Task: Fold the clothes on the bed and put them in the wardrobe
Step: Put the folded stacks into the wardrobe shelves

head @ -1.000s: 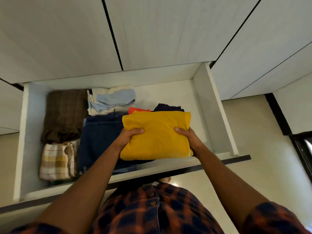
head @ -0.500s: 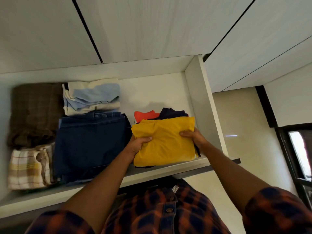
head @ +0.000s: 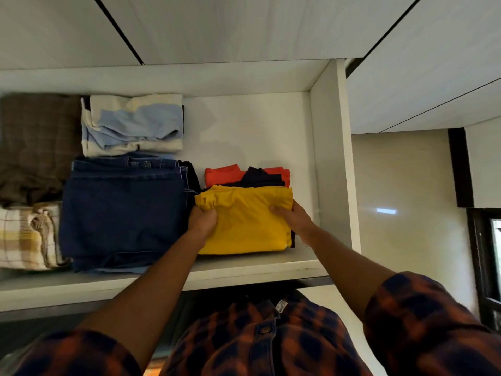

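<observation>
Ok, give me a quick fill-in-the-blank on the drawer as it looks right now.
The left hand and right hand grip a folded shirt coloured ____.
The dark blue stack beside the left hand is ____.
Behind the shirt, next to a navy garment, peeks cloth coloured ____.
Missing words: yellow; jeans; orange.

A white wardrobe drawer [head: 252, 126] holds folded clothes. At its right front, a folded yellow cloth garment [head: 244, 223] lies on top of a stack, over a folded dark navy garment [head: 260, 176] and a folded orange garment [head: 219, 175] whose back edges show behind it. The left hand [head: 202, 221] grips its left edge, the right hand [head: 291, 221] its right edge, near the drawer's right wall. Just left lie folded blue denim jeans [head: 122, 207]; behind them, a folded cream and light-blue cloth [head: 130, 123]. Farther left, a folded brown checked cloth [head: 35, 142] sits behind a folded cream plaid cloth [head: 24, 234].
</observation>
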